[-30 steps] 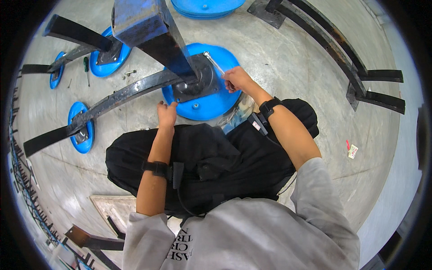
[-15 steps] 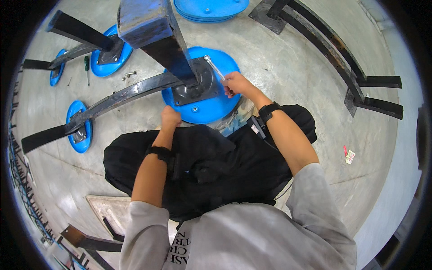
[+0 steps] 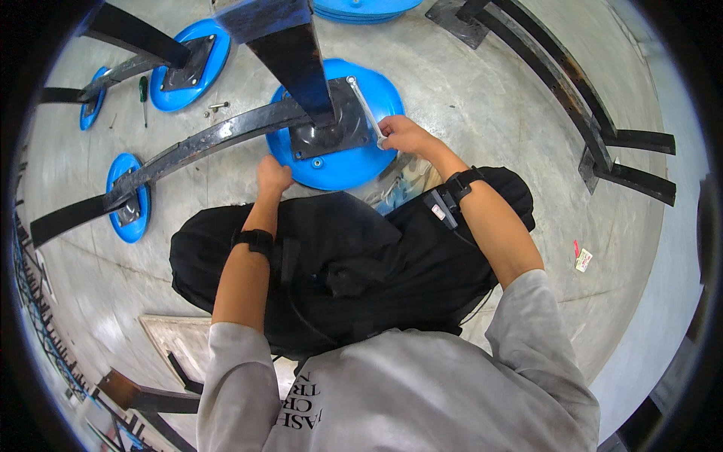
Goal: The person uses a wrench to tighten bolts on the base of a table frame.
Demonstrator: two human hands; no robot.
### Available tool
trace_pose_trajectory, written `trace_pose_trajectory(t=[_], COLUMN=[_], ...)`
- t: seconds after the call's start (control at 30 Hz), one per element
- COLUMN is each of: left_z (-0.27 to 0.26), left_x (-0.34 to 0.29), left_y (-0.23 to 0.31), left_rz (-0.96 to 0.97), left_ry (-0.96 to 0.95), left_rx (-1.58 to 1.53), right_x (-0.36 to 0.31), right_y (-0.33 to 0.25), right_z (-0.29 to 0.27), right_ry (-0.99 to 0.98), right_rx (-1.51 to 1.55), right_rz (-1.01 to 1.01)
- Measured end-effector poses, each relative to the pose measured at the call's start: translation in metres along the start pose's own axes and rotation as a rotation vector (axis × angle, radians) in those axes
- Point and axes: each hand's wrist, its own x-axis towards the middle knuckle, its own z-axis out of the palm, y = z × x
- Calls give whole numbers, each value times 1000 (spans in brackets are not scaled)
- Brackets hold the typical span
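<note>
A wrench (image 3: 364, 105) is held by the right grip (image 3: 405, 136), its long axis pointing toward upper frame-left, onto the black plate (image 3: 350, 124). The left grip (image 3: 274, 175) is curled, contents undetermined.

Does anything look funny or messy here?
A little: the screwdriver, a bolt and a small card lie loose on the floor, where someone could step on them. The black beam also looks scuffed and patchy.
</note>
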Motion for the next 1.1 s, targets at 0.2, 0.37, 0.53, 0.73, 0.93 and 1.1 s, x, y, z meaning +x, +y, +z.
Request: trace_pose_trajectory(t=[0.2, 0.37, 0.53, 0.73, 0.93, 1.1], left_z=[7, -5, -3, 1, -4, -2], left_x=[18, -3, -10, -6, -27, -18], left_y=[-24, 7, 16, 4, 19, 8], left_rz=[188, -45, -76, -63, 70, 32], left_ry=[432, 40, -142, -109, -108, -85], left_rx=[129, 5, -35, 4, 47, 38], right_x=[-2, -6, 1, 9, 12, 0], right_y=[-16, -11, 1, -30, -19, -19], right_z=[12, 8, -15, -6, -11, -7], right_ry=[151, 465, 345, 173, 184, 255], right_rx=[-515, -782, -659, -890, -940, -950], right_rz=[-104, -65, -145, 196, 248, 89])
